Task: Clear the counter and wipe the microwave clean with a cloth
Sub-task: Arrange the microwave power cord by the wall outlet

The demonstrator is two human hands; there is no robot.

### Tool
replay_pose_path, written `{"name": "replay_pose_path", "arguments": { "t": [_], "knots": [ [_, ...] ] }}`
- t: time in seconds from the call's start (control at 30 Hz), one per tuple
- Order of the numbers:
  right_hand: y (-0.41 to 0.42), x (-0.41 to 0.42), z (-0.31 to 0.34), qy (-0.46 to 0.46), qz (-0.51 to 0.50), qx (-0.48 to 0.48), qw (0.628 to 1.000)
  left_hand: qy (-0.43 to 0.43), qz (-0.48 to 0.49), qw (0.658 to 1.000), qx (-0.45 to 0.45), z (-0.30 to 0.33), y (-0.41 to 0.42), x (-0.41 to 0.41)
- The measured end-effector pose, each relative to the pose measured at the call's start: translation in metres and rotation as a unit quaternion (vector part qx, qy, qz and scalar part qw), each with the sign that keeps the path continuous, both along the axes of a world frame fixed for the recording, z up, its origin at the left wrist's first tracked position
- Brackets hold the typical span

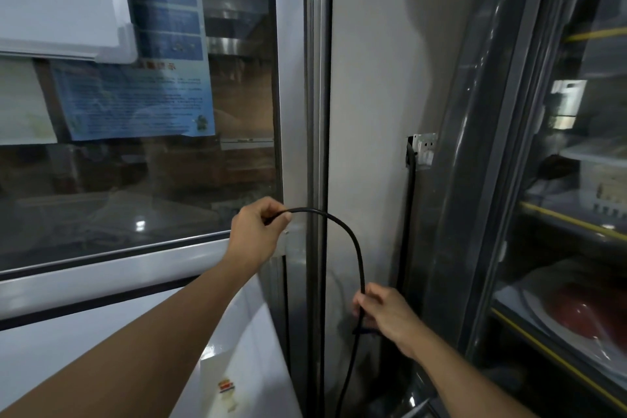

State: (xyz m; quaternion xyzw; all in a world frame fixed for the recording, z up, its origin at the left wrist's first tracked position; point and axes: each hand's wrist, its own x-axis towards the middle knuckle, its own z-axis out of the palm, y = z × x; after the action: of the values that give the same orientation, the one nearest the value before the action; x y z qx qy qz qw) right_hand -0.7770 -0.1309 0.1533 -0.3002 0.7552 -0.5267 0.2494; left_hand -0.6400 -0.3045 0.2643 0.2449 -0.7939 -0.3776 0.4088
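A black power cable (pixel 353 241) arches between my two hands in front of a grey wall. My left hand (pixel 258 231) pinches its upper end near the metal window frame. Lower and to the right, my right hand (pixel 383 312) grips the cable where it drops toward the floor. A white appliance top (pixel 244 349) with a small sticker lies under my left forearm; I cannot tell whether it is the microwave. No cloth is in view.
A wall socket (pixel 422 151) with another black cord plugged in sits on the wall at the right. A glass-door display fridge (pixel 559 214) stands at far right. A window (pixel 135 146) with posters and a whiteboard fills the left.
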Motion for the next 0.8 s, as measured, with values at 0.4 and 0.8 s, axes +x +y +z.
{"name": "replay_pose_path", "arguments": {
  "t": [0.4, 0.8],
  "knots": [
    [0.068, -0.004, 0.145, 0.186, -0.056, -0.055, 0.979, -0.044, -0.105, 0.985, -0.127, 0.062, 0.061, -0.014],
    [0.108, 0.033, 0.145, 0.129, 0.027, 0.004, 0.991, 0.059, -0.118, 0.991, -0.019, 0.091, 0.099, 0.008]
  ]
}}
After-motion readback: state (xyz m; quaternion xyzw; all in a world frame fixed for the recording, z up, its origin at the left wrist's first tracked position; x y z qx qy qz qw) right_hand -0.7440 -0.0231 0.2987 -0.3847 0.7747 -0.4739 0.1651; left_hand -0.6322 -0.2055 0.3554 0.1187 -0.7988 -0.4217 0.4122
